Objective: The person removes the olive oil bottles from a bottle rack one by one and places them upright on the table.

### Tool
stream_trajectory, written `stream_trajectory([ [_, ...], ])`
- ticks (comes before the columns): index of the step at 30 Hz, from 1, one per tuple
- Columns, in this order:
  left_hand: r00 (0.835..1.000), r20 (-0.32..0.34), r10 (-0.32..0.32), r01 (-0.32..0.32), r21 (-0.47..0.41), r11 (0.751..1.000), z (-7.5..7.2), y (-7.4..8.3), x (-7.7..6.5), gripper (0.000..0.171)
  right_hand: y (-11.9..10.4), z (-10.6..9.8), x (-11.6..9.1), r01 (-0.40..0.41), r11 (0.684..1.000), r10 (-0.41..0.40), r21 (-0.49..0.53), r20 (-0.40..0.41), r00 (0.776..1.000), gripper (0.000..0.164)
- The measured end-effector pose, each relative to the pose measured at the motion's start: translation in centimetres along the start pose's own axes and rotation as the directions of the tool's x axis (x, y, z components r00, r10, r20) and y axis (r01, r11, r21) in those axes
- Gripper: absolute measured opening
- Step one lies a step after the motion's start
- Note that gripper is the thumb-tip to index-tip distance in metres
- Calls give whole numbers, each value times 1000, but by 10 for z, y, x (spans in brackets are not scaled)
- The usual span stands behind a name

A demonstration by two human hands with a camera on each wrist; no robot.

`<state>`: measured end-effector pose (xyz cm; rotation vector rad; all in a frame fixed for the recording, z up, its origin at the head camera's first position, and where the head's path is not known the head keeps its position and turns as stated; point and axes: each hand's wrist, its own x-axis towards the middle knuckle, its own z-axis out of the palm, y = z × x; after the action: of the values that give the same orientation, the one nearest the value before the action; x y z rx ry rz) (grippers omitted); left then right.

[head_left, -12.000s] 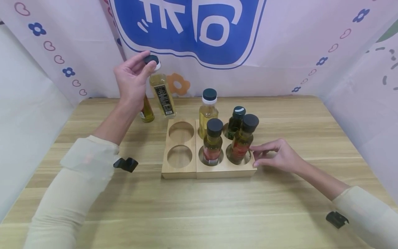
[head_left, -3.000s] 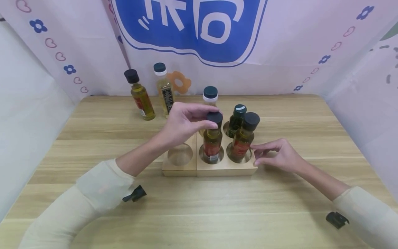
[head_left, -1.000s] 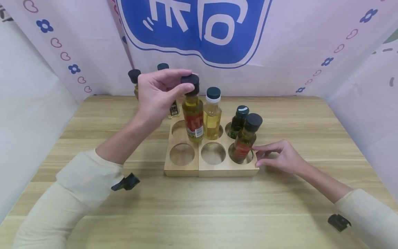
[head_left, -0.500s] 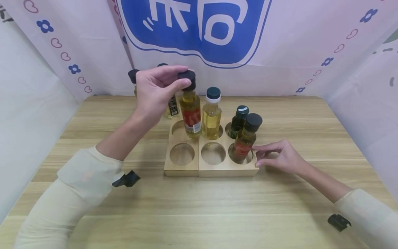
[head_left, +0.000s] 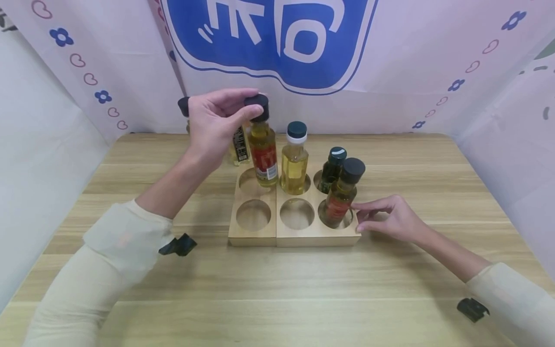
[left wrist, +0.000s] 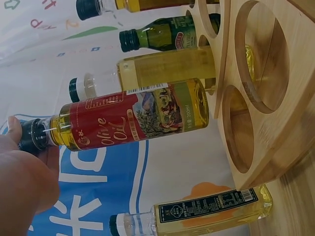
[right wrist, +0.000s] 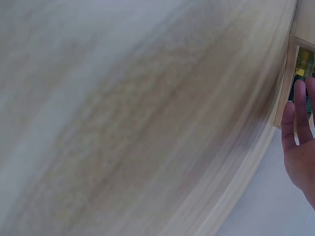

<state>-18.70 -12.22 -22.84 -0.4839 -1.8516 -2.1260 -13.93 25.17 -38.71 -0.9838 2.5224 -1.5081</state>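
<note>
Left hand point(head_left: 209, 121) clamped on the cap point(head_left: 261, 104) of a red-labelled bottle point(head_left: 263, 156), right hand point(head_left: 391, 219) straight-fingered against the wooden rack point(head_left: 315, 241)

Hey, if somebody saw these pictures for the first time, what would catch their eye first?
Probably the big blue-and-white emblem on the backdrop, at the top of the head view. Next, likely the red-labelled olive oil bottle that the left hand holds by its black cap above the wooden rack. The right hand sits at the rack's right end.
</note>
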Motion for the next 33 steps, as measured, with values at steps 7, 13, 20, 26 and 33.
stream_trajectory([
  [7,1000,-12,-6,5,-22,1000,-1,-4,5,25,2,-1,0,-15,1000,15,-11,4,1000,44],
  [13,999,-19,-38,37,-11,999,-2,-6,8,27,3,-2,0,-19,1000,19,-18,10,1000,44],
  [20,998,-25,-57,57,-11,998,-2,-9,11,29,2,-1,0,-22,1000,22,-21,9,1000,44],
  [26,997,-30,-76,76,-6,997,-3,-11,13,29,4,-1,0,-32,999,32,-24,12,999,44],
  [33,996,-58,-63,64,29,998,-2,-13,17,27,4,-1,-1,-41,999,42,-19,14,999,44],
])
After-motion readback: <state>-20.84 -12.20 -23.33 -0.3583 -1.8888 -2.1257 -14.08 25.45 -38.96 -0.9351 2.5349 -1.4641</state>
